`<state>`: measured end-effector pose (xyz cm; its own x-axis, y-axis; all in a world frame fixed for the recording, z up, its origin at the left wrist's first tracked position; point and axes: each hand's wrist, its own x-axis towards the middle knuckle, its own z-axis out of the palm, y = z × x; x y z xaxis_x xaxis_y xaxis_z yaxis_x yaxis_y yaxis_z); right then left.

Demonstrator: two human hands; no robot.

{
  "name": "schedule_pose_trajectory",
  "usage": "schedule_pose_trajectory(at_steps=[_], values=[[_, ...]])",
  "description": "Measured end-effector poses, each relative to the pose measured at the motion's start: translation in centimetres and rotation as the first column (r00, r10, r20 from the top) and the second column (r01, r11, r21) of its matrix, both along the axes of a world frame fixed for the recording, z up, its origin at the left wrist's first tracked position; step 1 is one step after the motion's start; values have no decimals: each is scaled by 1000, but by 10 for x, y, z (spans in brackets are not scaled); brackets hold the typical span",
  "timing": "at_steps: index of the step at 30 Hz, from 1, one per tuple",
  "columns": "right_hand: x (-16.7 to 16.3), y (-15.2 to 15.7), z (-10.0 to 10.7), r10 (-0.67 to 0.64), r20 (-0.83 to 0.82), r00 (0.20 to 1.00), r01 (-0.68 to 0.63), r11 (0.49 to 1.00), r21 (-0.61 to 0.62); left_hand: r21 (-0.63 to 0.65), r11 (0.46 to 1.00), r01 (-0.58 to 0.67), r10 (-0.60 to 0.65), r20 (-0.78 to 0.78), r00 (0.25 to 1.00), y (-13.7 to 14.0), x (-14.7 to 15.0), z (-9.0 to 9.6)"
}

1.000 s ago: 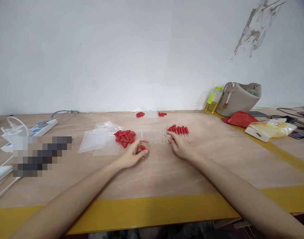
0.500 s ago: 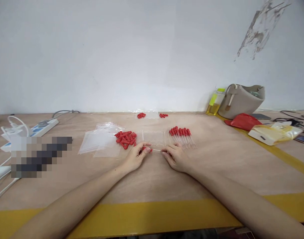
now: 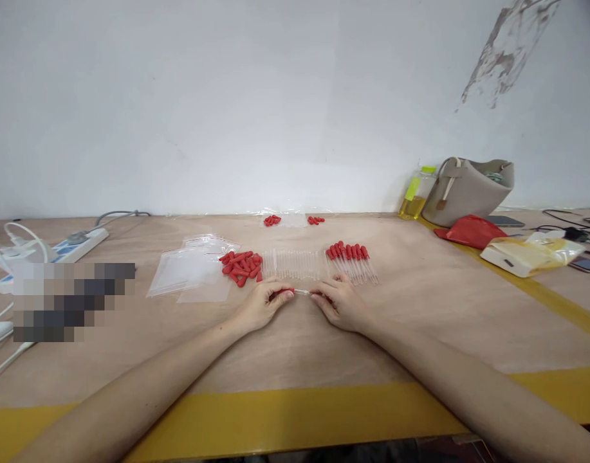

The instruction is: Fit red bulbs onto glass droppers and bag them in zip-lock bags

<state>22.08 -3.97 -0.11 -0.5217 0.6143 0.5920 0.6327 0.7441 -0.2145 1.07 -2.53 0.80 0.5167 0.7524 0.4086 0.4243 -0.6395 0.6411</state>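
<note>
My left hand (image 3: pixel 257 306) pinches a red rubber bulb (image 3: pixel 288 291) between thumb and fingers, which cover much of it. From the right, my right hand (image 3: pixel 341 305) grips a thin clear dropper tube (image 3: pixel 302 292). The tube's exposed end meets the mouth of the bulb; whether it is inside cannot be made out. Just beyond my left hand lies a pile of loose red bulbs (image 3: pixel 241 266). A row of clear tubes (image 3: pixel 295 264) lies behind the gap between my hands. Past my right hand, several droppers with red bulbs fitted (image 3: pixel 350 252) lie side by side.
Clear zip bags (image 3: pixel 181 273) lie left of the bulbs. Two small groups of red bulbs (image 3: pixel 272 220) are near the wall. A power strip (image 3: pixel 85 244) with cables is at left. To the right stand a bottle (image 3: pixel 415 196), a grey bag (image 3: pixel 468 193), and red and yellow packets (image 3: pixel 531 254).
The tube and the bulb have come together, closing the small gap between them. Both hands keep their grips. The whole view has shifted slightly.
</note>
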Motion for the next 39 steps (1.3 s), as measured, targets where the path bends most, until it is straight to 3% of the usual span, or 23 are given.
schedule_pose_trajectory(at_steps=[7, 18, 22, 32, 39], values=[[5, 7, 0, 62, 44, 997, -61, 998, -27, 13, 999, 36, -35, -49, 998, -4, 0, -1], [1, 3, 2, -23, 172, 985, -10, 982, 188, 101, 994, 30, -15, -145, 989, -9, 1, 1], [-5, -2, 4, -26, 184, 983, -3, 988, 152, 121, 990, 67, -45, -177, 983, -10, 1, 1], [-13, -1, 0, -5, 142, 990, 15, 997, -70, 186, 980, 72, -30, -220, 975, -9, -1, -2], [-7, -2, 15, -32, 163, 986, 42, 997, -61, 290, 957, 4, 50, -180, 982, -4, -9, 4]])
